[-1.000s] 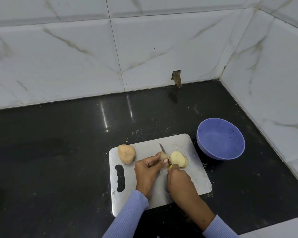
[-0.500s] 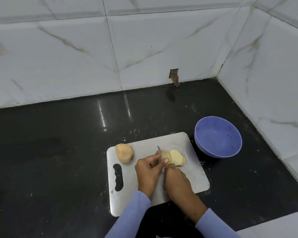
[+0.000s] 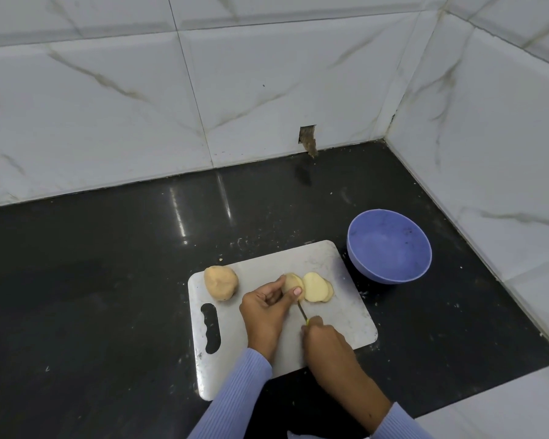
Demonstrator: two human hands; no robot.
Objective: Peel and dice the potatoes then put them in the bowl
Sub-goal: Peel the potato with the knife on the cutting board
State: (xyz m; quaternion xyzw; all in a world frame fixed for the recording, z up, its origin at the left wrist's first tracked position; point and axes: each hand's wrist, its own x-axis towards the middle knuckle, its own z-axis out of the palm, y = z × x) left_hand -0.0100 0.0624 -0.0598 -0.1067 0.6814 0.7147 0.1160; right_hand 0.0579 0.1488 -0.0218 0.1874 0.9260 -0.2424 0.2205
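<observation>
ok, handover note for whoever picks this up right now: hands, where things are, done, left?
Left hand grips the part-cut potato on the cutting board.
Right hand holds the knife, blade at that potato.
Cut slices lie beside it, toward the bowl.
Whole potato sits at the board's far left corner; it looks peeled, but I cannot be sure.
Bowl stands on the counter right of the board, with no potato in it.
Done: some slicing.
Left: finish slicing, dice, do the second potato, fill the bowl.
</observation>
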